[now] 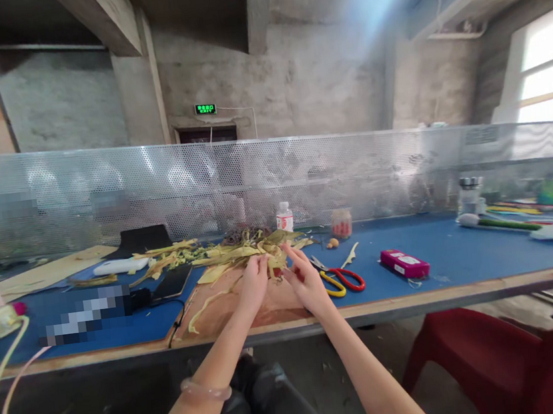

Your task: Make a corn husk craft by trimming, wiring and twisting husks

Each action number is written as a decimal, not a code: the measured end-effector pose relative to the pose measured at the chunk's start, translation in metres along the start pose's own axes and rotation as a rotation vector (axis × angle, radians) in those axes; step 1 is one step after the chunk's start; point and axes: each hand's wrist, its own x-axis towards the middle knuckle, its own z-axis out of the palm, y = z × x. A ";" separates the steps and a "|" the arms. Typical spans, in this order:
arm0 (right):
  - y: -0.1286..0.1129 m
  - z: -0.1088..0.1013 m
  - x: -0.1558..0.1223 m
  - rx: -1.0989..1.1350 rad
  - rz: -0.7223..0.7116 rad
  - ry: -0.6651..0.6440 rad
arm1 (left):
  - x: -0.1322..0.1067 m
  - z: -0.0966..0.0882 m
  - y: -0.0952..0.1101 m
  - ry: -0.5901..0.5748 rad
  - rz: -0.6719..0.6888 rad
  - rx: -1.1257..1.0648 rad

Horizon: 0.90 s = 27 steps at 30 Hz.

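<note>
Yellow leaf strip (277, 265) is pinched between the fingertips of the left hand (253, 285) and the right hand (306, 282), both grasping it just above the far edge of the wooden board (229, 310) at the blue table's (465, 264) near edge. Just right of the board lie scissors (342, 279) with yellow and red handles, farther right a pink box (405, 263), and just left of the board a dark phone (173, 281). Beyond the board spreads a pile of yellow strips (201, 253), then a small plastic bottle (284, 217) and a jar (342, 223) before the perforated metal screen (103, 194).

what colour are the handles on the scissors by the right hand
One red, one yellow, on the scissors beside the right hand; head view.
</note>
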 end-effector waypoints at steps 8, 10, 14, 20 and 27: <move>0.003 0.003 0.000 0.111 0.032 -0.101 | -0.003 -0.001 -0.002 0.073 -0.017 0.046; 0.004 0.005 0.000 0.178 0.063 -0.132 | -0.004 -0.001 -0.002 0.106 0.022 0.085; 0.002 0.005 0.000 0.321 0.122 -0.169 | -0.005 -0.003 0.000 0.173 0.097 0.162; -0.006 0.001 -0.001 0.393 0.215 -0.194 | -0.005 -0.007 0.001 0.154 0.073 0.122; -0.006 -0.001 -0.001 0.411 0.201 -0.207 | -0.003 -0.005 0.000 0.100 0.023 0.130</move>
